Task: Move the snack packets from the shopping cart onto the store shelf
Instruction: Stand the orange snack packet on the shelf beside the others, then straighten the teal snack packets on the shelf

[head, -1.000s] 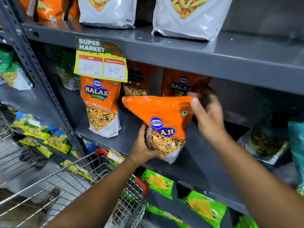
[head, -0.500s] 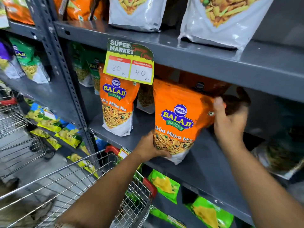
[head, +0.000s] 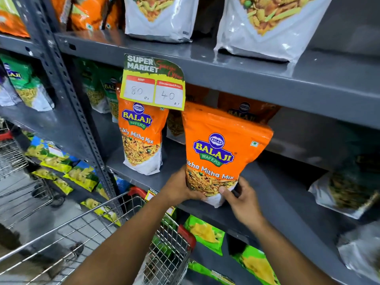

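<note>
An orange Balaji Tikha Mitha Mix packet stands upright at the front of the grey middle shelf. My left hand grips its lower left corner and my right hand holds its lower right corner. A matching orange packet stands just to its left on the same shelf, and more orange packets stand behind it. The wire shopping cart with red corners is below my left forearm; its inside is mostly hidden.
A yellow price tag hangs from the upper shelf edge, above white packets. A perforated grey upright post divides the shelving. Green packets lie on the lower shelf, and darker packets stand at the right.
The held packet went from tilted flat to upright and lower onto the shelf. My right hand moved from its top right edge down to its lower right corner.
</note>
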